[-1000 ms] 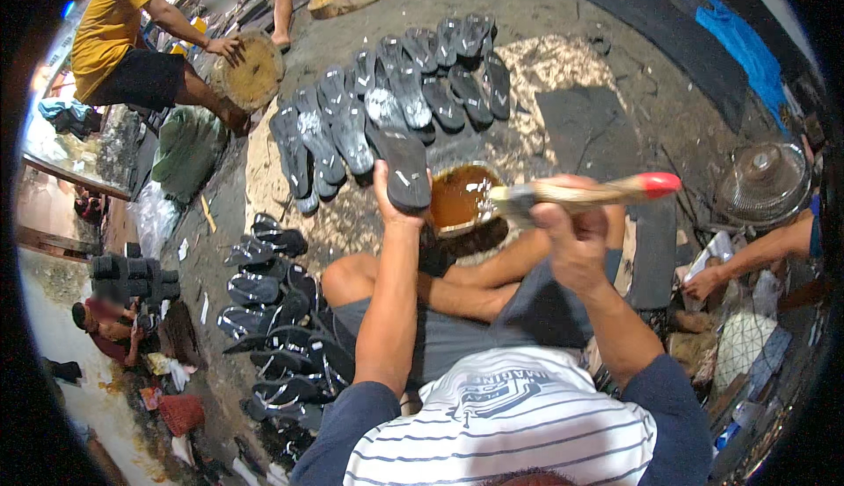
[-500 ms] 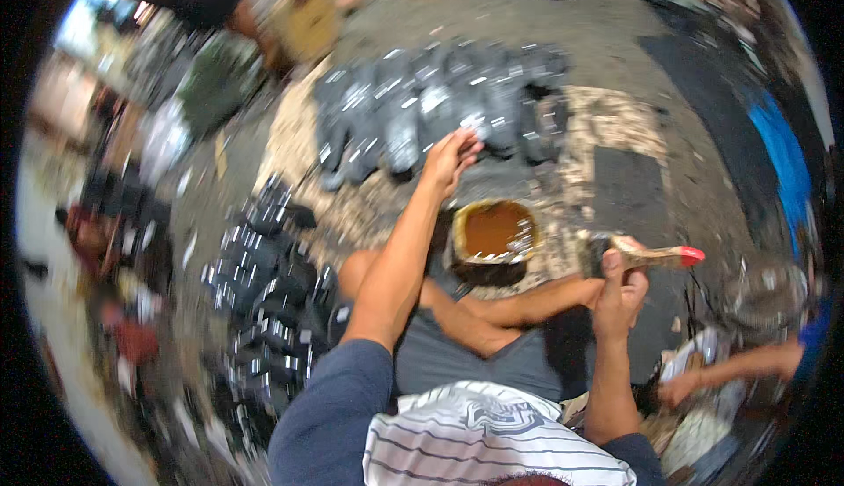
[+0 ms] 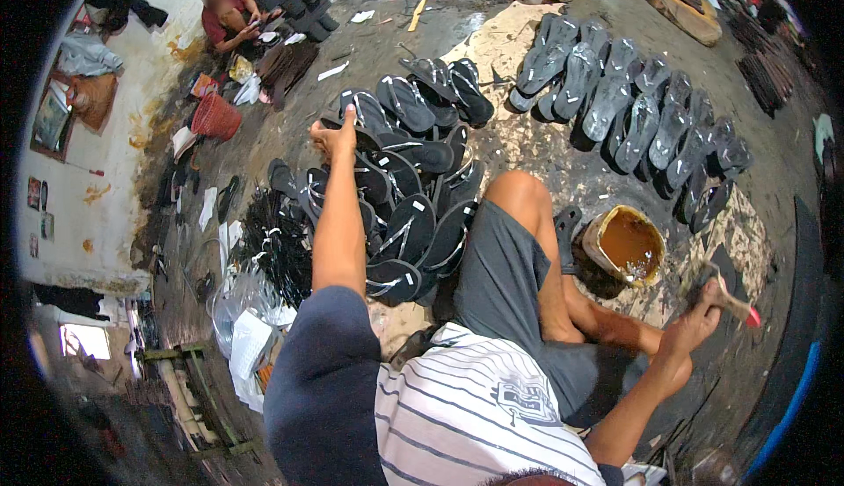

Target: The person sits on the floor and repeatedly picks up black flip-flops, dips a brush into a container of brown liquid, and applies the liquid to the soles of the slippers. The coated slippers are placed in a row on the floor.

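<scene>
**Sandal at far-left edge of pile, left hand on it, right hand well off**

Dark sandal (image 3: 366, 140) sits at the upper-left edge of the pile (image 3: 409, 227), partly covered by the left hand (image 3: 336, 140). Visible part runs out to the right of the grip. Long axis looks upper-left to lower-right, so it crosses the left forearm rather than lining up with it; hand cover makes that a best read.

Left grip: thumb up on the pile side, fingers curled on the outer side. Can't tell if it's pinching the sandal or only touching.

1 neighbouring sandal (image 3: 374, 115) lies just beyond the thumb, roughly parallel. Black strands (image 3: 268, 233) are bunched below, left of the forearm.

Left is clearly the nearer of the 2 hands. Right hand (image 3: 694, 317) is across the body, fingers closed round the handle of a brush (image 3: 735, 301), red tip pointing outward to the right.

Between the hands: bent knee (image 3: 519, 189), then the tub (image 3: 591, 240) of brown liquid, nearer the right. Laid-out sandals (image 3: 607, 104) are beyond the tub.
</scene>
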`<state>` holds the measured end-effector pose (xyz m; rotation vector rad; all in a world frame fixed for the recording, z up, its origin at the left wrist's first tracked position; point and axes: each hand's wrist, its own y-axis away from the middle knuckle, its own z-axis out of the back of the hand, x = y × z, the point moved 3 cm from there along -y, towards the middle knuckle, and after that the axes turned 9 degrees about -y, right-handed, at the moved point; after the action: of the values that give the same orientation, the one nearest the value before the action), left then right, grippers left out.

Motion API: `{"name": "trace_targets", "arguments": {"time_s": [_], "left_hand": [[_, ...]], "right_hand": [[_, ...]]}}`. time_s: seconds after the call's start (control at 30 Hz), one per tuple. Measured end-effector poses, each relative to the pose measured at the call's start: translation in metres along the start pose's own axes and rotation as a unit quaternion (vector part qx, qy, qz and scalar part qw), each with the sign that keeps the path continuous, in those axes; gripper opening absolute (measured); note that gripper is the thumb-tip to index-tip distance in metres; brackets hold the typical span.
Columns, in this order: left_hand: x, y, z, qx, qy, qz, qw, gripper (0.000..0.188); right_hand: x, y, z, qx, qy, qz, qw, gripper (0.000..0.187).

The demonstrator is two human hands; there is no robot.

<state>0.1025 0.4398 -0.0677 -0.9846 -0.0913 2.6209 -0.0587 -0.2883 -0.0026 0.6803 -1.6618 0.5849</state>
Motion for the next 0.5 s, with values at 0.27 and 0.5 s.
{"name": "trace_targets", "arguments": {"time_s": [0.27, 0.5], "left_hand": [[0.044, -0.026, 0.038, 0.204, 0.376, 0.005, 0.904, 0.059], [-0.035, 0.267, 0.094, 0.425, 0.224, -0.341, 0.808, 0.053]], "right_hand": [[-0.061, -0.026, -0.036, 0.168, 0.284, 0.040, 0.943, 0.043], [-0.134, -0.038, -0.040, 0.230, 0.495, 0.179, 0.818, 0.024]]}}
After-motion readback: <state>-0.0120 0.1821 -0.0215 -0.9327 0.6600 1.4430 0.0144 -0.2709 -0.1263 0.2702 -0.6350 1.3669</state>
